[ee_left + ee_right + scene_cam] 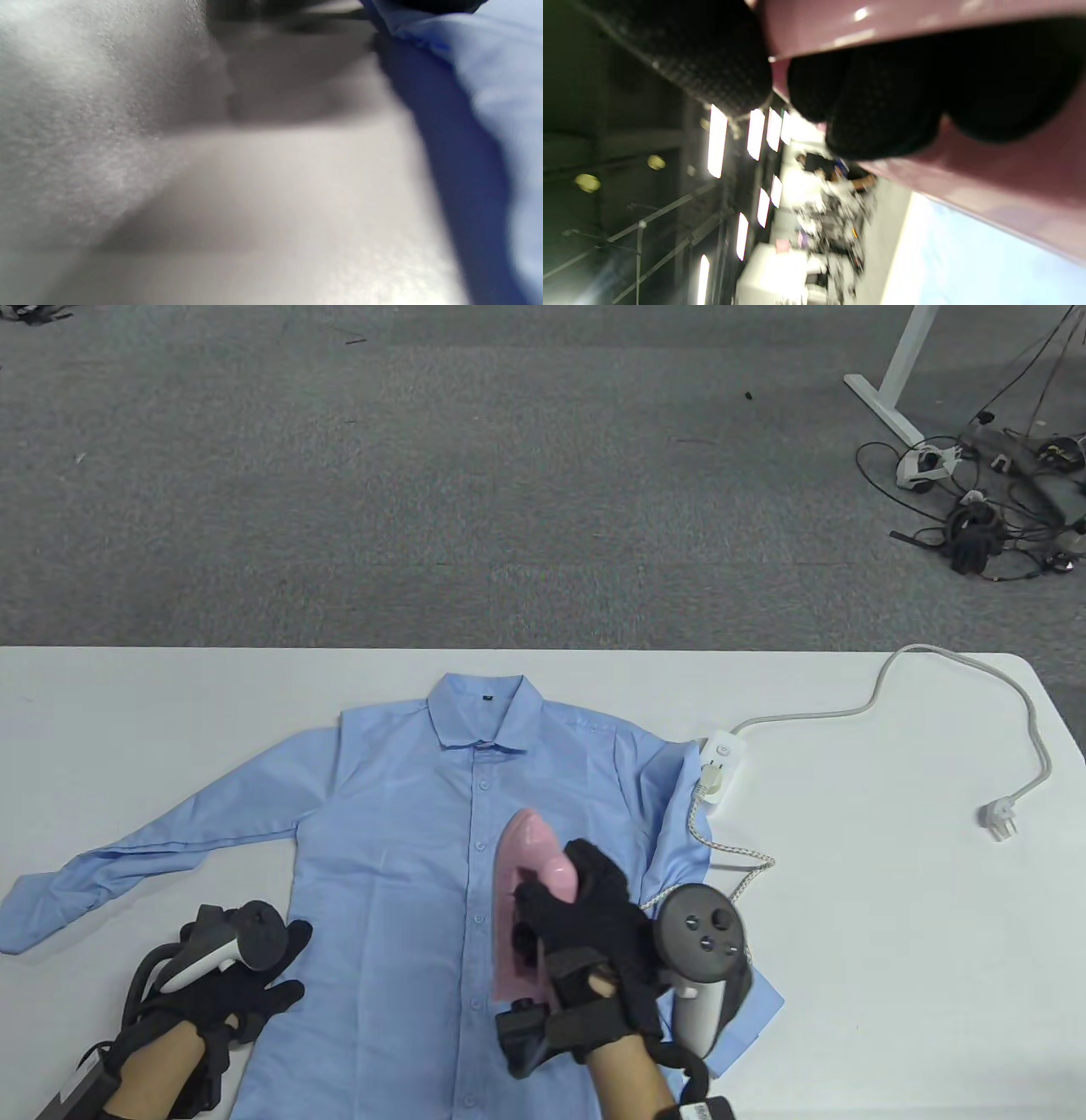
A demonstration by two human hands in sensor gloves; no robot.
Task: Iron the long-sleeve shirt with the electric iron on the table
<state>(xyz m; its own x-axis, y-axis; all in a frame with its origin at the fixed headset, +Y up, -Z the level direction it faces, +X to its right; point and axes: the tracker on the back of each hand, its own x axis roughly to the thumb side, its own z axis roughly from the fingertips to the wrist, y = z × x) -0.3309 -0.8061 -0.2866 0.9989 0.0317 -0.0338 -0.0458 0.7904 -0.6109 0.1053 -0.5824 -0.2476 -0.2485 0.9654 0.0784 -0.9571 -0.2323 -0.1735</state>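
Observation:
A light blue long-sleeve shirt (390, 848) lies flat, front up, on the white table (891, 899), collar toward the far edge. My right hand (585, 933) grips the handle of a pink electric iron (530, 899), which sits on the shirt's chest just right of the button line, tip pointing away. In the right wrist view my gloved fingers (882, 97) wrap around the pink handle (988, 182). My left hand (246, 984) rests flat, fingers spread, on the shirt's lower left side. The left wrist view is blurred and shows table (254, 203) and shirt edge (500, 84).
A white power strip (719, 768) lies at the shirt's right shoulder, with the iron's braided cord (738, 861) plugged in. The strip's own white cable (959, 687) loops across the right of the table, its plug (999, 819) lying loose. The left sleeve (144, 848) stretches toward the left edge.

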